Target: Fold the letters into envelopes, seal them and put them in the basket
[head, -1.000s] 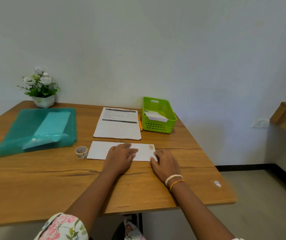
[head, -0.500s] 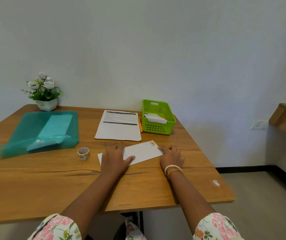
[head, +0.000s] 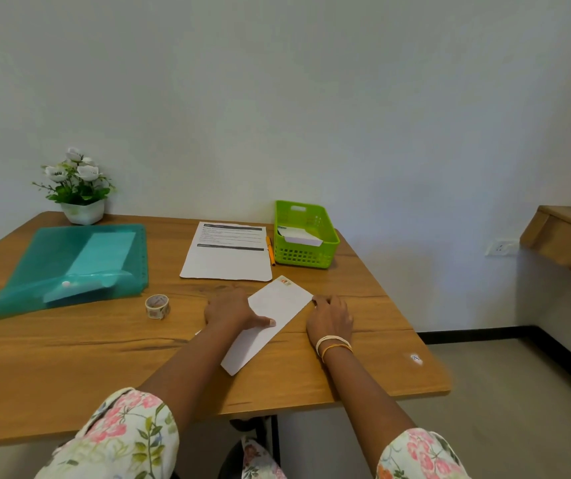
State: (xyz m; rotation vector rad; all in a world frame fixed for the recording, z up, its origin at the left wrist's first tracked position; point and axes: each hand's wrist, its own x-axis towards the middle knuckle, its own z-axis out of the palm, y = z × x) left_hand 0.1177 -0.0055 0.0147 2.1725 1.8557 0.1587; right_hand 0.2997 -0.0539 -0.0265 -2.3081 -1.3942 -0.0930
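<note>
**Both hands on a slanted envelope**

Here the left hand [head: 230, 311] lies flat on the white envelope [head: 270, 319], fingers straight, thumb stretched across the paper. The right hand [head: 329, 314] rests with relaxed fingers at the envelope's right corner, gripping nothing. The envelope lies diagonally on the table [head: 69, 357], near the green basket [head: 306, 236]. The letter [head: 227, 252] shows print too small to read.

Both hands, left hand [head: 232, 311] and right hand [head: 330, 314], rest on a tilted envelope [head: 270, 319].
</note>
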